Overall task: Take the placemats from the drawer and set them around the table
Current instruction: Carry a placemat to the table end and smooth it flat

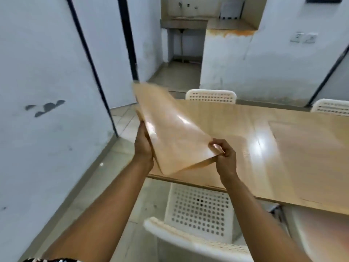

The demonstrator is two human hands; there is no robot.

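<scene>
My right grip (225, 154) pinches the near corner and my left grip (144, 146) cups the side edge of the placemats (170, 133), held tilted over the counter (283, 167) corner: thin, glossy, probably light, floppy and slippery; one mat (306, 137) lies farther right.

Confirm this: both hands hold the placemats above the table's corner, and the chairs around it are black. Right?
Not quite. The head view shows white chairs, not black. The rest stands: the left hand and right hand hold the placemats above the table's corner.
</scene>
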